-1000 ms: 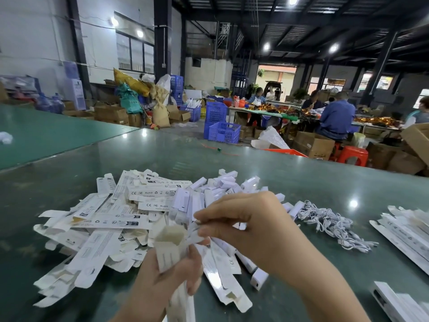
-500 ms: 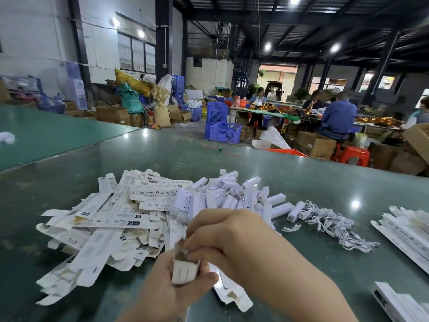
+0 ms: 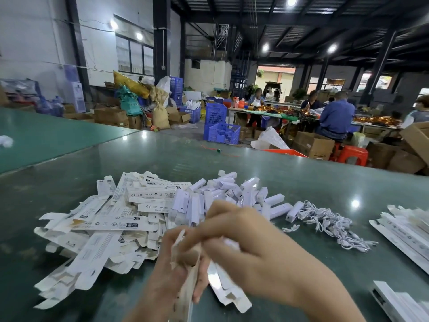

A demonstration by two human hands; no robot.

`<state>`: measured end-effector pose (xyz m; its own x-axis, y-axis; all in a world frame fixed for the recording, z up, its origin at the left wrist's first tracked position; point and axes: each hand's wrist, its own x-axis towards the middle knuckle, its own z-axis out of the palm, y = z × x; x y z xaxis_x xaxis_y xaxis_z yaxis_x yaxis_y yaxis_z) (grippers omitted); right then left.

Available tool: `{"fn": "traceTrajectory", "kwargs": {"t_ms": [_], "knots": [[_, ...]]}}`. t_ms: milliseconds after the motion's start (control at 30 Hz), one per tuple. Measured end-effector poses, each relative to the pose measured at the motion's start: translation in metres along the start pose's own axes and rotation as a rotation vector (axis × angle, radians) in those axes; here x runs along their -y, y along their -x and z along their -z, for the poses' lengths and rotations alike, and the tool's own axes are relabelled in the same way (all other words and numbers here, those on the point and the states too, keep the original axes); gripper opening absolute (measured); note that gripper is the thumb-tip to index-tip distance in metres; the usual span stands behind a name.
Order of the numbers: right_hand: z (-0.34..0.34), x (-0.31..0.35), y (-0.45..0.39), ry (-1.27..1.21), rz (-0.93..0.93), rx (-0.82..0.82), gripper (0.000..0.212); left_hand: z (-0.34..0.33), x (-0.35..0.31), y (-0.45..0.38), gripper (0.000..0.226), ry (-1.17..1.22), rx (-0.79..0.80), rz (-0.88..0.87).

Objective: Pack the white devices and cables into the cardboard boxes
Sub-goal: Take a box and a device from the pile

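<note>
The head view shows my left hand (image 3: 178, 270) curled around a narrow white cardboard box (image 3: 188, 284), which stands almost upright in my grip with its open top end toward my other hand. My right hand (image 3: 250, 247) is just above it, the fingers bent and pinched together at the box mouth; something white shows under these fingers, but it is blurred and I cannot tell what it is. Both hands are over a dark green glossy table (image 3: 301, 182). To the left of my hands lies a big pile of flat unfolded boxes (image 3: 97, 228), and behind my hands is a heap of small white devices (image 3: 232, 194). To the right of the heap there is a tangle of white cables (image 3: 329, 224), touching the last devices. At the right edge are more long white boxes (image 3: 406, 231) in a row. On the flat boxes I can read "CE FC RoHS" and below it the beginning "Made in". The room is a large workshop with dark roof beams and ceiling lamps; blue plastic crates (image 3: 220, 126), brown cartons (image 3: 313, 145) and sacks stand on the floor, and several people sit at a far table (image 3: 267, 113), near a red stool (image 3: 352, 154).
</note>
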<state>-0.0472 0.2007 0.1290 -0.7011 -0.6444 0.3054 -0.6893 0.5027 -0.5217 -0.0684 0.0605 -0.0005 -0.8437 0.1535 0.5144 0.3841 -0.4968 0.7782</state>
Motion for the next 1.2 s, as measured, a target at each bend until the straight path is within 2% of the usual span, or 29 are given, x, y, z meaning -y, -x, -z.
{"fn": "traceTrajectory", "kwargs": {"t_ms": [100, 167, 333, 433, 500, 567, 667, 800, 900, 967, 1067, 1200], "knots": [[0.011, -0.004, 0.005, -0.068, 0.044, -0.298, 0.038, 0.006, 0.003, -0.002, 0.041, 0.016, 0.037, 0.032], [0.015, -0.009, 0.007, -0.029, 0.034, -0.347, 0.039, 0.01, 0.0, -0.004, 0.04, 0.027, 0.035, 0.019], [0.003, -0.008, 0.002, 0.078, 0.045, -0.177, 0.035, 0.009, -0.016, -0.01, 0.04, 0.209, 0.038, 0.119], [-0.009, -0.005, -0.003, 0.1, 0.077, -0.089, 0.026, 0.014, -0.018, -0.008, 0.02, 0.136, 0.018, 0.109], [-0.015, -0.006, -0.007, 0.119, 0.087, -0.079, 0.03, 0.015, -0.016, -0.008, 0.019, 0.114, 0.039, 0.115], [-0.016, -0.01, -0.008, 0.105, 0.093, -0.084, 0.029, 0.016, -0.015, -0.01, 0.029, 0.128, 0.138, 0.113], [-0.016, -0.016, -0.011, 0.091, 0.125, -0.072, 0.022, 0.018, -0.012, -0.012, 0.018, 0.115, 0.31, 0.09], [-0.015, -0.022, -0.014, 0.01, 0.124, -0.054, 0.015, 0.022, -0.006, -0.012, 0.01, 0.117, 0.259, 0.097], [-0.01, -0.024, -0.011, -0.095, 0.104, 0.01, 0.015, 0.028, -0.001, -0.011, 0.026, 0.105, 0.274, 0.106], [-0.006, -0.025, -0.009, -0.188, 0.061, 0.066, 0.016, 0.03, -0.002, -0.014, 0.027, 0.089, 0.307, 0.133], [-0.005, -0.026, -0.01, -0.204, 0.024, 0.057, 0.015, 0.029, 0.0, -0.016, 0.037, 0.145, 0.389, 0.191], [-0.006, -0.027, -0.01, -0.201, -0.01, 0.075, 0.011, 0.029, 0.007, -0.016, 0.043, 0.142, 0.4, 0.185]]}}
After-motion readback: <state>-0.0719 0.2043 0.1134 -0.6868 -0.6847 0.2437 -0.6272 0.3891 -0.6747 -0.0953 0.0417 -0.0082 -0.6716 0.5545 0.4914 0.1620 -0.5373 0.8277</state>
